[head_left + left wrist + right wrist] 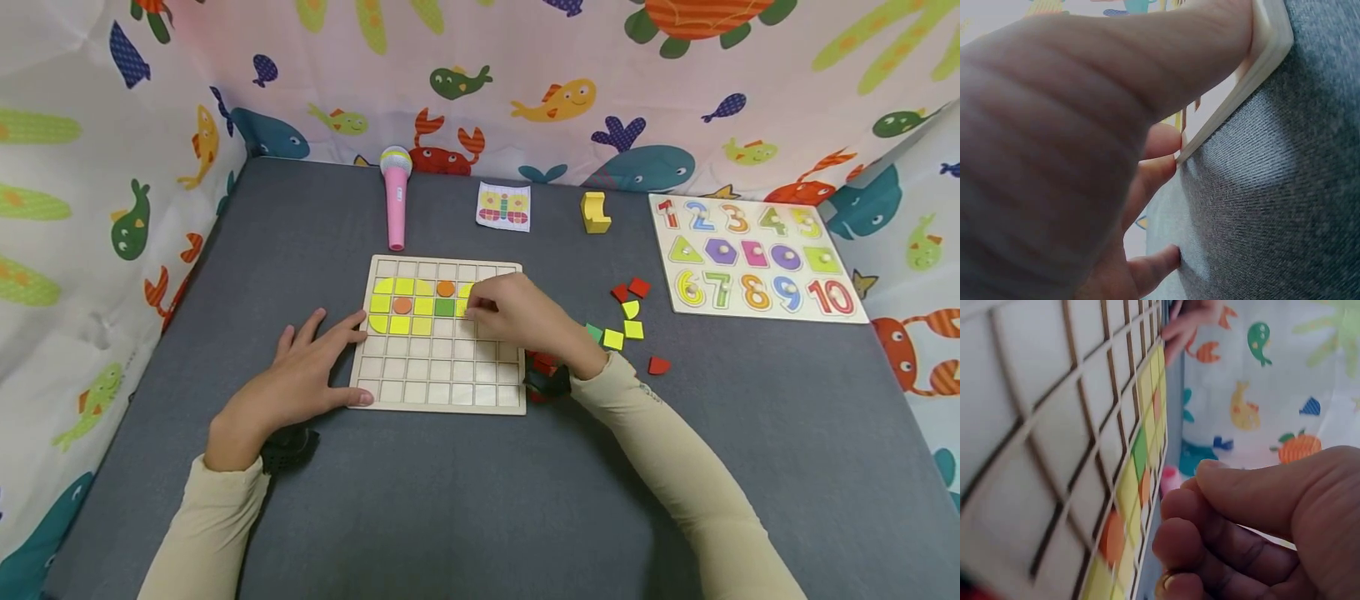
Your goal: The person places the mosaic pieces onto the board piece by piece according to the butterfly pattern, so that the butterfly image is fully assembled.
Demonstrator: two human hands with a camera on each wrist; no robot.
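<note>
Curtain backdrop (pixel 510 125): white cloth printed with crabs, whales and fish, behind the table and along both its sides.
Grey table (pixel 420 500): a flat, dark surface under everything else.
Beige sleeves (pixel 690 483): one on each forearm, reaching in from the near side.
Number board (pixel 708 309): far right, two rows of coloured numerals with a row of shapes between.
Grid board (pixel 427 369): pale, ruled into squares, mid-table before the person.
Left hand (pixel 291 379): fingers spread, thumb on the grid board's near left corner, other fingertips by its left edge.
Right hand (pixel 528 312): over the grid board's right part, thumb and fingertips curled together; I cannot tell whether they pinch a tile.
Pink microphone (pixel 396 208): just beyond the grid board, head pointing away.
Paper card (pixel 504 207): butterfly pattern, between microphone and yellow block.
Yellow block (pixel 596 220): curved notch on top.
Loose tiles (pixel 633 330): red, yellow and green, scattered right of the grid board.
Placed tiles (pixel 400 325): yellow, round orange and one green, in the grid's far rows.
</note>
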